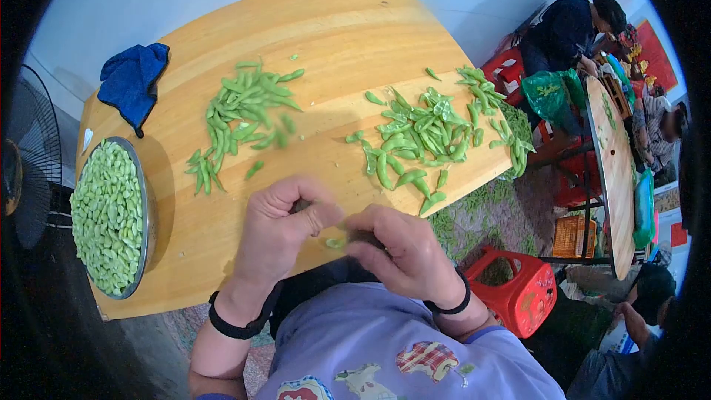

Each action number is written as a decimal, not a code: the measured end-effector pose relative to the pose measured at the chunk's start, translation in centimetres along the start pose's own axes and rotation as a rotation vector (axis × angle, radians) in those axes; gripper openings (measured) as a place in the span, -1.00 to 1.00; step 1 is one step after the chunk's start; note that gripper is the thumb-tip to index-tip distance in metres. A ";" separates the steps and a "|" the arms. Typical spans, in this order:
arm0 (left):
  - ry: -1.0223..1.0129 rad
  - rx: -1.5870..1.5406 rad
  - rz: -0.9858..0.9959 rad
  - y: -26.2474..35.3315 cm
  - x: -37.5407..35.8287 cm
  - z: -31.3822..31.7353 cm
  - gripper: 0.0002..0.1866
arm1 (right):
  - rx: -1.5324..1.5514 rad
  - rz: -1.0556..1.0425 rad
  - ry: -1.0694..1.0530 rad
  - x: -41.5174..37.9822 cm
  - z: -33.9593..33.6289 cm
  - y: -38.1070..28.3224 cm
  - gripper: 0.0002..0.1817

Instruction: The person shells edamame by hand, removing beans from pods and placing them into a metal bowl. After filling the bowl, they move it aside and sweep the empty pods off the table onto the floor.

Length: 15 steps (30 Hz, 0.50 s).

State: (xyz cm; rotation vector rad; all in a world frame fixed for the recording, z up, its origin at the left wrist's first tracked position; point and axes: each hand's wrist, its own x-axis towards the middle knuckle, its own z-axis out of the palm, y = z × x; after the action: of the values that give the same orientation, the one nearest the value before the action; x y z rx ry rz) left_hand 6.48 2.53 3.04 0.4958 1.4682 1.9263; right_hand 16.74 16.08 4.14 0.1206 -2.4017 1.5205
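From where I stand, two bare hands are noted over one wooden table (326, 37): left hand (285, 215) and right hand (400, 248), thumbs and fingers bent towards each other. One green piece (335, 243) shows just below them; whether pod or bean, and whether held or lying on the wood, I cannot tell. The grip of either hand cannot be established, its fingertips being blurred and partly concealed. Taking the hands as centre, two main heaps of green pods are recorded, too many and overlapped to count singly. The left heap (241, 107), towards eleven o'clock, has its long axis from one to seven, its lowest pods pointing near six; a few at its right side are blurred. The right heap (422, 133), towards one to two o'clock, lies with pods pointing every way; one lone pod (432, 74) above it runs ten to four. One bowl (145, 211) at nine o'clock is heaped with uncounted shelled beans (109, 215). One blue cloth (133, 78) lies at ten; one fan (29, 155), beyond the bowl, is partly cut off.
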 end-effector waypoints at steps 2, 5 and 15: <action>0.011 0.060 0.045 0.1 0.0 0.1 -0.91 | -0.037 -0.017 0.001 0.0 0.1 -0.2 -0.83; -0.004 0.066 0.081 0.1 0.0 0.2 -0.91 | -0.062 0.005 -0.017 0.0 0.1 0.2 -0.82; -0.225 -0.097 0.107 -0.7 0.0 -1.1 -0.89 | 0.838 0.479 -0.232 0.1 -0.8 0.8 -0.86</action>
State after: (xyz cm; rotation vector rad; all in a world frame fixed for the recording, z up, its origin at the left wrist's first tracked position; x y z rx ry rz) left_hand 5.95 1.91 2.07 0.7331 1.2215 1.9423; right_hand 16.63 17.19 3.83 -0.1233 -1.8420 2.7890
